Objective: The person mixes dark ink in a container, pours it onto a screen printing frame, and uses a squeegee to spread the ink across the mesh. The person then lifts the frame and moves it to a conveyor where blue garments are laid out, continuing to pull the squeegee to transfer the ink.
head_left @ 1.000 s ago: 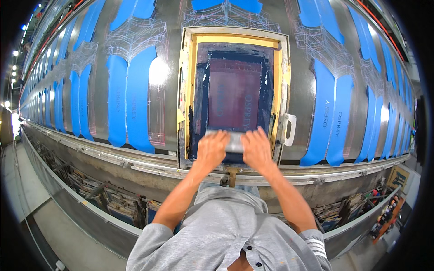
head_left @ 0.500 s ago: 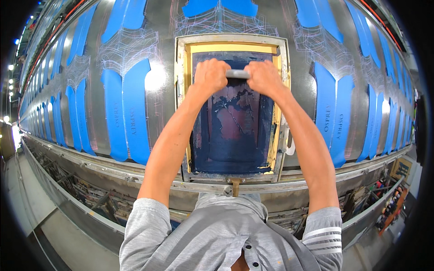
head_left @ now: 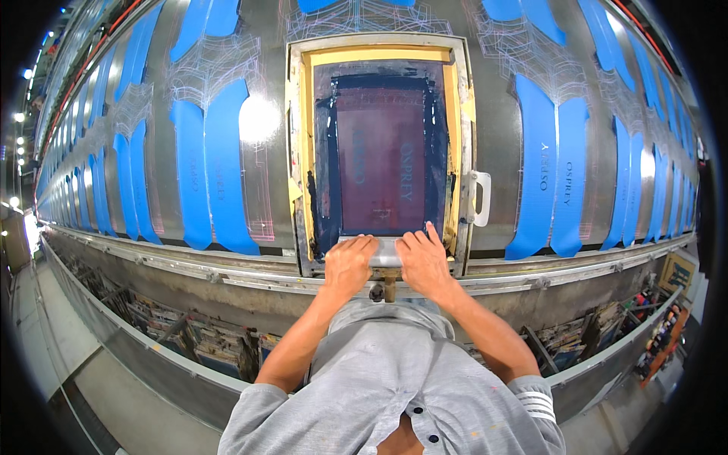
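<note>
Squeegee point(head_left: 385, 251): a pale bar lying across the near end of the screen, both hands on top of it.
Left hand point(head_left: 350, 262): grip clenched on the squeegee's left half, fingers curled over its far edge.
Right hand point(head_left: 423, 258): grasping the right half, fingers spread flatter, reaching onto the mesh.
Screen frame point(head_left: 457, 114): yellowish wood, set lengthwise on the long worktop point(head_left: 500, 136); dark blue ink rims a purplish mesh panel point(head_left: 381, 171).
Handle point(head_left: 481, 199): a white loop on the frame's right side.
Blue printed pieces point(head_left: 208, 167): laid in rows either side of the frame.
Shelf below: cluttered, contents too small to tell.
</note>
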### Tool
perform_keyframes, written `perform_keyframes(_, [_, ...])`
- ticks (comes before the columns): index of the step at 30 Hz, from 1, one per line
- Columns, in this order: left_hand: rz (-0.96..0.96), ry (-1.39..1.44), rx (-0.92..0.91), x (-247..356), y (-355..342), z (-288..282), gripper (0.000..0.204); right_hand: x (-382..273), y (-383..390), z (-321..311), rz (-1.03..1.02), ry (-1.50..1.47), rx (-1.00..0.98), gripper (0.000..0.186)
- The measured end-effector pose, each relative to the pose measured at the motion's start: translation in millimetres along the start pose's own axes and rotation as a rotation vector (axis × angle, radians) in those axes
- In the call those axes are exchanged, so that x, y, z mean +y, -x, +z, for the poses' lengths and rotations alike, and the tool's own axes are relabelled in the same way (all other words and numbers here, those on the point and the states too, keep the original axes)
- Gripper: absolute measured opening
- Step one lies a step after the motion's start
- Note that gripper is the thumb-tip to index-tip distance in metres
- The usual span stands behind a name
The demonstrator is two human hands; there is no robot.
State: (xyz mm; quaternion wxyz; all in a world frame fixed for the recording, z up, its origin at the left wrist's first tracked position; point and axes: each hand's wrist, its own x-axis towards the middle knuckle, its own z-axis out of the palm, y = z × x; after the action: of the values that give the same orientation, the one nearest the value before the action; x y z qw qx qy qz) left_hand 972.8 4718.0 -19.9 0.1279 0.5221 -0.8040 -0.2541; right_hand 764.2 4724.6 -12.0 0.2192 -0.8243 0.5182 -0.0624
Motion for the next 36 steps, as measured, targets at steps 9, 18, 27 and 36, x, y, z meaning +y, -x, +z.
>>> perform_keyframes(9, [-0.018,-0.144,0.005,-74.2,-236.2,-56.4,0.035,114.0,-207.3,-74.0,0.014,0.137,-0.027,0.01])
perform_keyframes(18, [0.042,-0.094,0.126,-69.2,-201.1,-31.4,0.036,102.7,-181.4,-49.7,-0.048,0.086,0.145,0.011])
perform_keyframes(27, [0.008,-0.055,0.054,8.4,10.6,5.8,0.041,-2.9,14.3,3.4,0.037,-0.056,-0.019,0.039])
perform_keyframes(36, [0.07,-0.053,0.052,11.5,12.9,3.6,0.041,145.0,-15.0,-8.1,0.841,-0.24,0.566,0.048])
